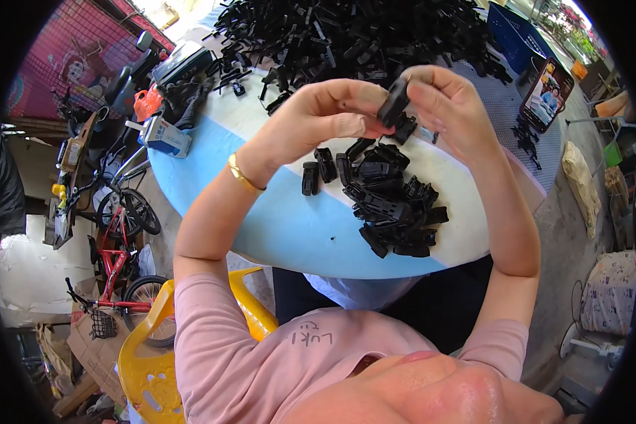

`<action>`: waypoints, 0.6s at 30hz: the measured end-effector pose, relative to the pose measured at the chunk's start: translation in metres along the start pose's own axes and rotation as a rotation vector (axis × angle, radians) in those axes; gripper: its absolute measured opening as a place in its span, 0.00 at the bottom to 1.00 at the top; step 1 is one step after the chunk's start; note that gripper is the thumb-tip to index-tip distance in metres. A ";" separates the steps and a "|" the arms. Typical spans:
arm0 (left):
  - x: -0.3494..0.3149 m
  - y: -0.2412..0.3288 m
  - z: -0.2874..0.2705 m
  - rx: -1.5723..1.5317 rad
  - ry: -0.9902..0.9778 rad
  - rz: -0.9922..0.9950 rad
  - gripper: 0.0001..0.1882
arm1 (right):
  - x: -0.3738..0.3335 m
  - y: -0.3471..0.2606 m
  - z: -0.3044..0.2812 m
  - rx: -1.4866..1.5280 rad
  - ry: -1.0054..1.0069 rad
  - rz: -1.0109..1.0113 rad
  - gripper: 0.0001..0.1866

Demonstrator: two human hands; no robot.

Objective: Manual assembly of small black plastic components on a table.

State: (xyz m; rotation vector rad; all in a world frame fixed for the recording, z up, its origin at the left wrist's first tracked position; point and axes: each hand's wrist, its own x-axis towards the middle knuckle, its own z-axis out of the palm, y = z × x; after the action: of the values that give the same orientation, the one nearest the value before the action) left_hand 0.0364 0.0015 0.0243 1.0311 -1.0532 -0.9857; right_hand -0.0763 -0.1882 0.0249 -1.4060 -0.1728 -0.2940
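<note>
Above the round table (275, 212), a small black plastic part (394, 102) is held up between my two hands. My right hand (445, 106) pinches its upper end with thumb and fingers. At its lower left side, the bent fingers and thumb of my left hand (325, 116) close on it; one of its fingers looks taped. Below my hands lies a small heap of similar chunky black parts (381, 191), with two single parts (309, 178) just left of it. A far larger pile of loose black pieces (346, 35) covers the back of the table.
At the right, a phone (546, 95) stands upright, near a blue plastic basket (519, 39). A blue-and-white carton (167, 136) sits at the table's left edge. Left of me are a yellow plastic chair (148, 360) and a red bicycle (113, 258).
</note>
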 end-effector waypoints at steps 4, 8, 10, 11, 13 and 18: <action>0.001 -0.003 0.002 -0.219 -0.056 -0.059 0.34 | -0.001 0.001 0.001 0.000 -0.169 0.038 0.12; -0.001 -0.004 0.004 -0.338 -0.073 -0.103 0.20 | -0.001 0.008 0.005 -0.258 -0.192 -0.131 0.13; -0.002 -0.005 0.004 -0.356 -0.021 -0.145 0.14 | -0.001 0.009 0.008 -0.319 -0.218 -0.214 0.13; -0.003 -0.005 0.005 -0.302 0.026 -0.154 0.13 | -0.001 0.008 0.008 -0.352 -0.215 -0.209 0.12; -0.003 0.001 0.010 -0.185 0.130 -0.151 0.09 | -0.003 0.005 0.012 -0.384 -0.214 -0.205 0.12; 0.000 -0.007 0.020 0.068 0.295 0.111 0.08 | -0.009 0.003 0.018 -0.471 0.070 -0.123 0.07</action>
State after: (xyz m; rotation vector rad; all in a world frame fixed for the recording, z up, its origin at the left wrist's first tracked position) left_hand 0.0159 -0.0040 0.0206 1.1227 -0.8930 -0.6872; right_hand -0.0834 -0.1691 0.0221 -1.8511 -0.1371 -0.5092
